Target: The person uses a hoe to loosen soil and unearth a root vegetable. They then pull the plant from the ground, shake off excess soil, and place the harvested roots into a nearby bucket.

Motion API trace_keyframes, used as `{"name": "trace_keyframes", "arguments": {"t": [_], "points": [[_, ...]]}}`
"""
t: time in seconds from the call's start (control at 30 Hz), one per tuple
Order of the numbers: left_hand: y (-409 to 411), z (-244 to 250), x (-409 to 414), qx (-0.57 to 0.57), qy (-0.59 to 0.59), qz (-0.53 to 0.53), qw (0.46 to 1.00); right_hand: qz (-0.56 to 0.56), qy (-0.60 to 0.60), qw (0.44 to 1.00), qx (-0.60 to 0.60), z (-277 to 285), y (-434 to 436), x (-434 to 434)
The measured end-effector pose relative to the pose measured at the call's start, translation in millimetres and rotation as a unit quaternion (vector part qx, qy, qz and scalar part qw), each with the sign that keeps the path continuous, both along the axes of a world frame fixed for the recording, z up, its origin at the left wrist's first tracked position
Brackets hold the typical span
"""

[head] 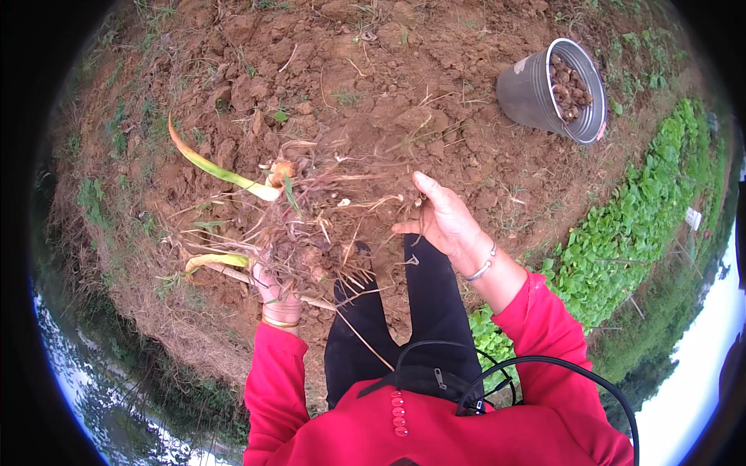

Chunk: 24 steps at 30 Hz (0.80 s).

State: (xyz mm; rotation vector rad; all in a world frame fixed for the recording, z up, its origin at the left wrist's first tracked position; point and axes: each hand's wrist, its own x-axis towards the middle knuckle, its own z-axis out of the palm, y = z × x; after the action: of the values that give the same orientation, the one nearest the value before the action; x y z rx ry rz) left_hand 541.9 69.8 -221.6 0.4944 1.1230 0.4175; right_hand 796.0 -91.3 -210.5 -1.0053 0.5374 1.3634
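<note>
My left hand (274,291) grips an uprooted clump of plants (309,250) from below. Dry stalks, tangled roots and clinging soil make up the clump, and part of it covers my fingers. A yellow-green shoot (224,172) with a browned tip curves out at its upper left, and a shorter yellowish stalk (218,260) sticks out lower down. To the right of the clump, my right hand (446,224) has its thumb and fingers spread apart. Thin roots hang close to its fingertips, and I see nothing held firmly in it.
A grey bucket (527,96) leans on the soil at the upper right, with many brown corms (568,87) inside. Loose reddish-brown soil (373,87) with clods spreads ahead. Leafy green plants (618,233) grow along the right. A black cable (583,370) loops by my waist.
</note>
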Motion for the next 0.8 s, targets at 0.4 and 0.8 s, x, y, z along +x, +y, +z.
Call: {"name": "trace_keyframes", "arguments": {"t": [0.4,0.8], "points": [[2,-20,-13,-0.044,0.074,0.073,0.994,-0.236,-0.069,0.966,0.077,10,-68,75],[-19,-3,-4,0.035,0.051,-0.007,0.998,0.141,-0.354,0.876,-0.297,10,-100,147]]}}
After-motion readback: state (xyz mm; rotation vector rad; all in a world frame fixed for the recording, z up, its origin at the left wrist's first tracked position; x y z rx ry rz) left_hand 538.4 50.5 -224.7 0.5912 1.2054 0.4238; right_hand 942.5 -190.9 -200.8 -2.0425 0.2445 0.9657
